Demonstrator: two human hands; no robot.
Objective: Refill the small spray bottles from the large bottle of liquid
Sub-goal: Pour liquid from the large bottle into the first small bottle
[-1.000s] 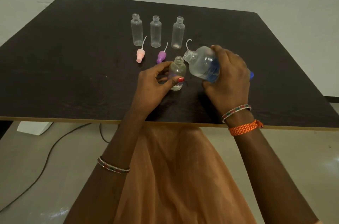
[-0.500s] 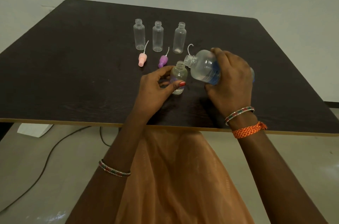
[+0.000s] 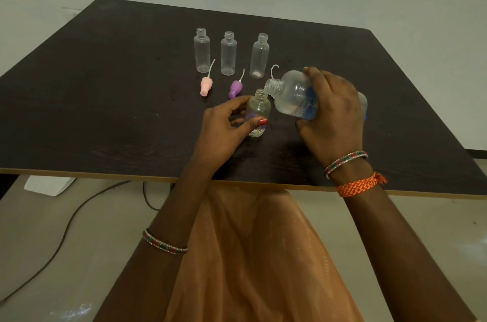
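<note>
The left hand [image 3: 224, 129] grips a small bottle [image 3: 258, 112] that stands upright on the dark table [image 3: 105, 100], toward the middle of the near half; thumb and fingers curl round its lower body, and its threaded neck is open. The right hand [image 3: 333, 116] is wrapped over the large bottle [image 3: 292, 96], fingers curled across its top and thumb beneath, holding it tilted almost horizontal with its uncapped mouth pointing left, just above and beside the small bottle's neck. Clear liquid pools along the large bottle's lower side; a blue label shows under the fingers. Whether liquid passes between the two mouths cannot be told. Farther from the near edge, three clear bottles stand upright in a row, uncapped: left bottle [image 3: 202, 50], middle bottle [image 3: 228, 53], right bottle [image 3: 259, 56]. Between this row and the gripped bottle lie a pink sprayer [image 3: 206, 85] and a purple sprayer [image 3: 235, 89], each on its side with a thin dip tube pointing toward the row. A third curved tube [image 3: 274, 71] shows just behind the large bottle's neck; its head is hidden. Bangles circle both wrists, and an orange band [image 3: 361, 185] sits on the right wrist. A cable [image 3: 66, 229] runs across the floor below the near edge.
</note>
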